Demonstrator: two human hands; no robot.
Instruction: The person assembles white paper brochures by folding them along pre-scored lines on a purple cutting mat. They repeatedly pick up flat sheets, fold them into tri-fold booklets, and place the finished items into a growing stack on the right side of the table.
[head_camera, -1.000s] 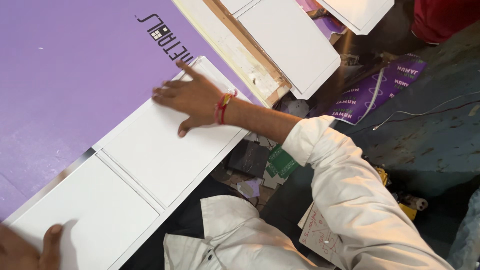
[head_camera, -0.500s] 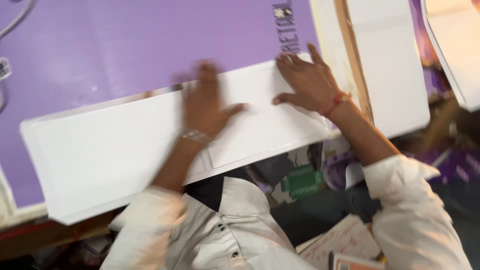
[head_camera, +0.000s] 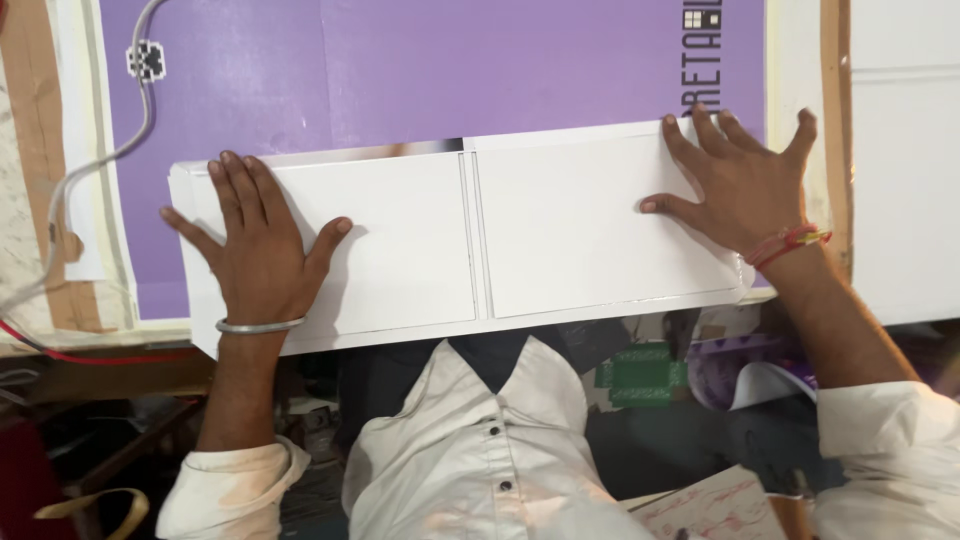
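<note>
A long white panel (head_camera: 470, 235) with two recessed rectangles lies across a purple printed sheet (head_camera: 430, 70) at the table's near edge. My left hand (head_camera: 262, 240) presses flat on the panel's left section, fingers spread, a metal bangle on the wrist. My right hand (head_camera: 738, 185) lies flat on the right end, fingers spread, a red thread around the wrist. Neither hand grips anything.
A grey cable (head_camera: 110, 150) loops over the left of the table and a red wire (head_camera: 90, 355) runs along the front edge. Another white panel (head_camera: 900, 160) lies at the right. Below the table are my white shirt (head_camera: 480, 460), a green block (head_camera: 640, 375) and papers.
The view has swung square onto the panel. My left hand slid left to the far section and my right hand shifted to the right end; both now lie flat.
</note>
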